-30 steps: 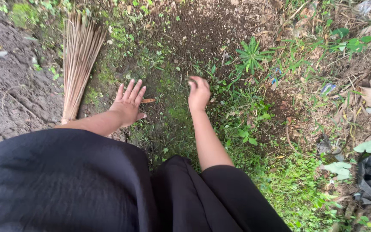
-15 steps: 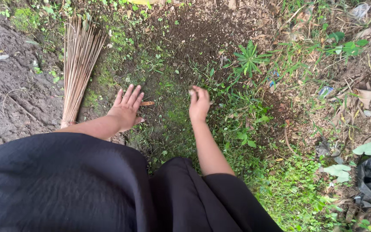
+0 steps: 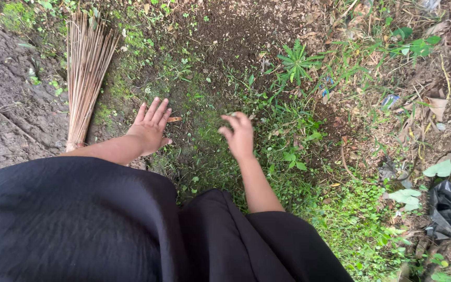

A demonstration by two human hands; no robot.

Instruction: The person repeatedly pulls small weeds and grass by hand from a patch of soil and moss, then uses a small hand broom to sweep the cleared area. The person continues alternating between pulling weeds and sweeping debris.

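I am crouched over a patch of dark soil (image 3: 225, 36) with moss and small weeds (image 3: 288, 151). My left hand (image 3: 151, 128) lies flat on the ground, fingers spread, holding nothing. A small orange leaf bit (image 3: 174, 119) lies just beside its fingertips. My right hand (image 3: 240, 134) hovers over the mossy ground with fingers curled and blurred; I cannot tell whether anything is pinched in them. A stick broom (image 3: 85, 68) lies on the ground to the left of my left hand. My black clothing (image 3: 79, 224) fills the bottom of the view.
A small palm-like seedling (image 3: 296, 61) grows beyond my right hand. Dry leaves and litter (image 3: 434, 104) cover the right side. A black plastic bag (image 3: 449, 209) lies at the far right. Bare packed earth (image 3: 11, 109) lies at the left.
My right hand has pulled back toward me from the soil and turned, fingers curling. My left hand has stayed planted on the ground. The view has shifted slightly.
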